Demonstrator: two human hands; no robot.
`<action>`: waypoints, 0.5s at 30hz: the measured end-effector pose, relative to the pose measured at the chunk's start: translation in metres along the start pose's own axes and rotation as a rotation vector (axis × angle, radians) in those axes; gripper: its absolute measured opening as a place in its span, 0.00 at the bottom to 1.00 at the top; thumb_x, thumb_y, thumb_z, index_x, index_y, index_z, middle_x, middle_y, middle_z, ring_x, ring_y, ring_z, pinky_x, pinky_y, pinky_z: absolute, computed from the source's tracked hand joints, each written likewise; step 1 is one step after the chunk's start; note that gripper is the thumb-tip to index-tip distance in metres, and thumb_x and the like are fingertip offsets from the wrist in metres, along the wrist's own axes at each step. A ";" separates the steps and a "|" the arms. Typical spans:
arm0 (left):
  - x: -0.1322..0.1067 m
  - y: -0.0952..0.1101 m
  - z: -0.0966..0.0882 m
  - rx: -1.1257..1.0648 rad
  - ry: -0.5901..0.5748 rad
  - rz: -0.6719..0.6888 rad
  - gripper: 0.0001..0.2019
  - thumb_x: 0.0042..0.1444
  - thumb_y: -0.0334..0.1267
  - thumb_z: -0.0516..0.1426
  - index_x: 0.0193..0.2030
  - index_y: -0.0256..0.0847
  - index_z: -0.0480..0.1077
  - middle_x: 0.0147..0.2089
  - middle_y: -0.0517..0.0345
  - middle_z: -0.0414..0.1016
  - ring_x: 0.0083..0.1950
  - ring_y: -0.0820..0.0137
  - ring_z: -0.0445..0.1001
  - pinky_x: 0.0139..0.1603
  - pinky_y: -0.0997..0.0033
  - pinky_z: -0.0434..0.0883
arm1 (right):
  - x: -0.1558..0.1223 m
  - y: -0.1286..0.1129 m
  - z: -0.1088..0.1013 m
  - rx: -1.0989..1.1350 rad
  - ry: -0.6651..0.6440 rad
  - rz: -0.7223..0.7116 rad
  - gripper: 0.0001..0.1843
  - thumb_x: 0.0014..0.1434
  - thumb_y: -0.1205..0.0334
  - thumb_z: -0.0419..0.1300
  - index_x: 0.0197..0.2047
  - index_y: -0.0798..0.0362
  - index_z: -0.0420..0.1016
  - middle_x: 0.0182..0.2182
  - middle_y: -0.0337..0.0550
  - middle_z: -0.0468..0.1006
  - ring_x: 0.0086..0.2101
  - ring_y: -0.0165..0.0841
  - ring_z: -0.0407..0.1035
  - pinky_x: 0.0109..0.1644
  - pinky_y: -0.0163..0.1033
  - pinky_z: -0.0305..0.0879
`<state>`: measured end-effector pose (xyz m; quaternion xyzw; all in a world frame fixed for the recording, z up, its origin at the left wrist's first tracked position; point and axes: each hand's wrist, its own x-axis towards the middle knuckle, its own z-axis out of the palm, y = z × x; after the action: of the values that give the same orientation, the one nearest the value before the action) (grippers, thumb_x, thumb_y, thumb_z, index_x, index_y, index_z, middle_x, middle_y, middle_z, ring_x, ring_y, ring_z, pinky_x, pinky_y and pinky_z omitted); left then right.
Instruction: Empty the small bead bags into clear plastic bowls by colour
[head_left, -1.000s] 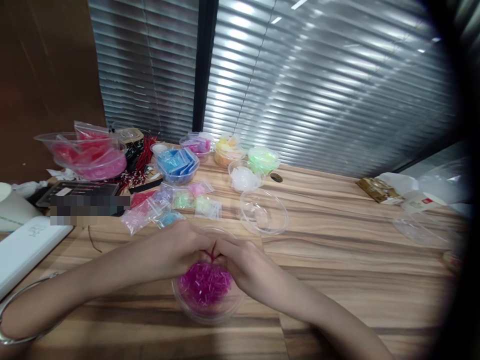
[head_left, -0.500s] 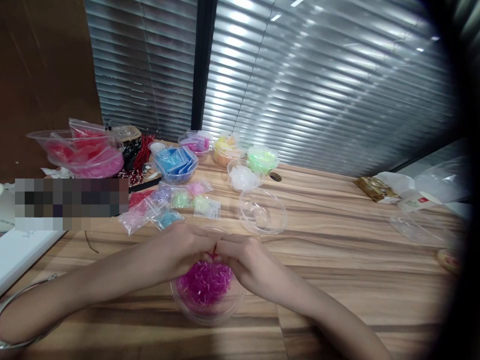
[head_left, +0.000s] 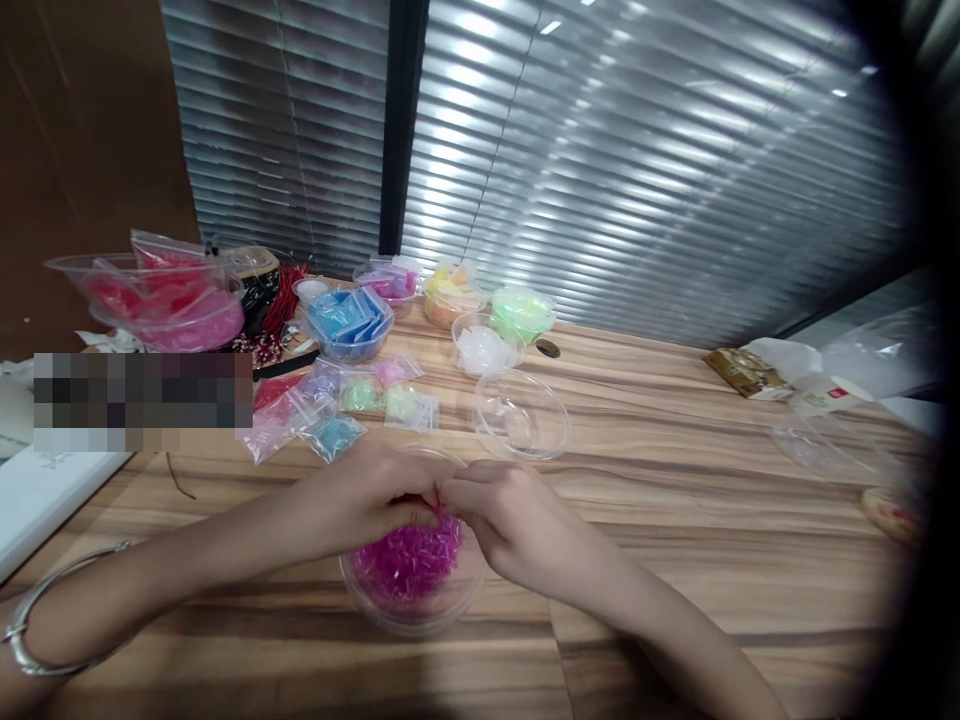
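Observation:
A round clear plastic bowl (head_left: 420,625) stands on the table in front of me. In it lies a heap of magenta pieces (head_left: 409,565), which look like short thin tubes or shreds. Over the bowl's far half, my left hand (head_left: 382,495) and my right hand (head_left: 499,510) meet fingertip to fingertip. Both are closed in a pinch. A trace of magenta shows between the fingertips, too small and too covered to name. The fingers hide part of the heap and the bowl's far rim.
Small zip bags (head_left: 362,393) of coloured pieces lie beyond my hands. An empty clear bowl (head_left: 521,415) stands to their right. Farther back are bowls of blue packets (head_left: 349,322), white pieces (head_left: 486,350) and red bags (head_left: 161,300). A gold packet (head_left: 746,373) lies far right.
The fingertips of my two hands have shifted slightly right and my left fingers have changed their bend, leaving a gap above the thumb. The bowl stays in place; the view tilts slightly.

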<state>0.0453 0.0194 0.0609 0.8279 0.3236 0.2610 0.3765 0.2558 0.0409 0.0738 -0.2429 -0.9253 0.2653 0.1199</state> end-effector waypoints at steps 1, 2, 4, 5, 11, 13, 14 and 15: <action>0.000 0.000 0.001 0.003 -0.049 -0.011 0.10 0.61 0.24 0.55 0.39 0.39 0.76 0.44 0.58 0.80 0.45 0.71 0.78 0.45 0.77 0.71 | 0.000 0.000 0.000 -0.011 -0.046 0.016 0.11 0.53 0.79 0.50 0.31 0.54 0.67 0.28 0.39 0.72 0.29 0.29 0.65 0.31 0.34 0.55; 0.000 -0.001 0.001 0.012 -0.089 -0.011 0.10 0.60 0.23 0.56 0.41 0.40 0.76 0.47 0.58 0.80 0.47 0.70 0.78 0.49 0.75 0.71 | 0.000 0.000 0.000 -0.020 -0.078 0.027 0.11 0.54 0.78 0.51 0.32 0.54 0.68 0.29 0.40 0.74 0.30 0.30 0.66 0.32 0.34 0.56; -0.001 -0.002 0.001 0.046 -0.136 0.012 0.13 0.59 0.23 0.58 0.46 0.43 0.76 0.51 0.58 0.78 0.52 0.69 0.76 0.57 0.71 0.70 | 0.001 0.000 0.002 -0.030 -0.106 0.037 0.10 0.57 0.77 0.52 0.34 0.54 0.70 0.32 0.42 0.76 0.31 0.30 0.68 0.33 0.34 0.58; -0.002 -0.002 0.001 0.070 -0.152 0.020 0.15 0.59 0.24 0.59 0.49 0.44 0.75 0.54 0.58 0.77 0.55 0.68 0.75 0.60 0.69 0.68 | 0.002 0.001 0.004 -0.030 -0.112 0.037 0.10 0.58 0.76 0.52 0.35 0.55 0.71 0.34 0.43 0.77 0.31 0.31 0.68 0.34 0.34 0.59; -0.004 0.000 -0.005 0.140 -0.161 0.064 0.15 0.64 0.27 0.55 0.55 0.44 0.72 0.63 0.52 0.69 0.61 0.66 0.70 0.63 0.68 0.67 | 0.005 0.004 0.007 -0.014 -0.158 0.019 0.08 0.64 0.68 0.55 0.33 0.55 0.72 0.33 0.43 0.77 0.33 0.31 0.71 0.37 0.34 0.62; -0.005 0.004 -0.009 0.144 -0.173 0.043 0.15 0.64 0.27 0.54 0.55 0.44 0.72 0.62 0.53 0.70 0.63 0.66 0.68 0.66 0.67 0.64 | 0.006 0.004 0.005 0.009 -0.159 0.001 0.07 0.64 0.69 0.56 0.34 0.55 0.73 0.34 0.42 0.78 0.34 0.31 0.71 0.38 0.34 0.63; -0.005 0.007 -0.011 0.143 -0.181 0.037 0.16 0.64 0.27 0.54 0.55 0.45 0.72 0.61 0.54 0.71 0.65 0.66 0.66 0.67 0.66 0.63 | 0.006 0.004 0.005 0.021 -0.156 -0.013 0.07 0.64 0.69 0.56 0.35 0.54 0.73 0.35 0.42 0.77 0.35 0.31 0.71 0.39 0.34 0.63; -0.004 0.009 -0.012 0.137 -0.182 0.038 0.16 0.64 0.26 0.54 0.56 0.46 0.72 0.60 0.54 0.71 0.66 0.65 0.66 0.67 0.66 0.63 | 0.007 0.005 0.005 0.030 -0.153 -0.030 0.07 0.64 0.69 0.56 0.35 0.54 0.73 0.36 0.42 0.77 0.35 0.31 0.71 0.40 0.34 0.64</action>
<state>0.0371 0.0173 0.0745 0.8779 0.2895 0.1693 0.3419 0.2499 0.0458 0.0681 -0.2063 -0.9311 0.2953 0.0566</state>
